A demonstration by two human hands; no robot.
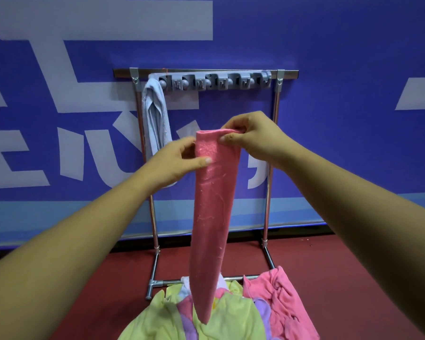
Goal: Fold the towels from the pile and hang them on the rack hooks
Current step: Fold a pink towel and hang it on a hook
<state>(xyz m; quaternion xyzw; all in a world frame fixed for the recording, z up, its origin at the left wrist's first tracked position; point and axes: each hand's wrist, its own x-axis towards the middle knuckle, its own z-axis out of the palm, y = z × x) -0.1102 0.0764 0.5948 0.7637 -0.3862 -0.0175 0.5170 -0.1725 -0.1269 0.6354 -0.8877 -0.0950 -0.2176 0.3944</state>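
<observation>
Pink terry towel [214, 204], folded to a narrow strip, held up before the rack [206, 71] and above the pile [231, 315]: right hand [253, 136] pinches the top fold between thumb and curled fingers, left hand [177, 160] pinches the left edge just below, thumb on the front face. Long axis near vertical, folded end up, tapered tail pointing down at the pile. Best done, I judge, by squaring the edges, keeping the fold tight, then choosing a free hook [201, 83] right of the hung pale blue towel [155, 119].
</observation>
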